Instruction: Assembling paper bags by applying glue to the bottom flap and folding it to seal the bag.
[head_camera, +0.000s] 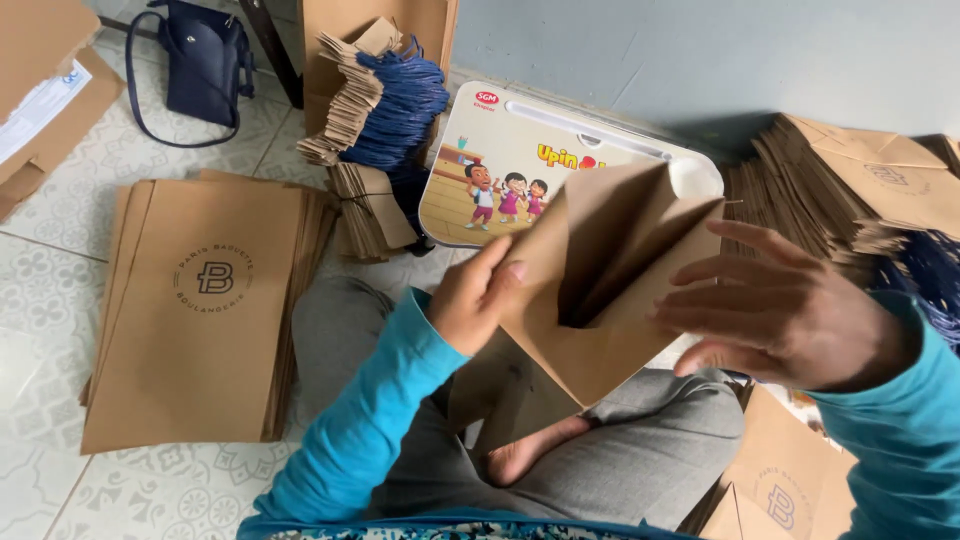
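Opening-out step: left hand (470, 305) grips the paper bag (610, 290), right hand (785, 315) spread flat against it; next needs squaring the base

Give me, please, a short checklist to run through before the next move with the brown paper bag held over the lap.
1. Left hand grips the paper bag at its left edge: ok.
2. Right hand lies flat against the bag's right side, fingers spread: ok.
3. Bag mouth is spread open, inside folds visible: ok.
4. Bag's bottom fold is fully formed: cannot tell, only partly in view.
5. Stack of flat bags lies on the floor beside the left knee: ok.
6. Bundle of blue cord handles lies beyond the lap tray, away from both hands: ok.
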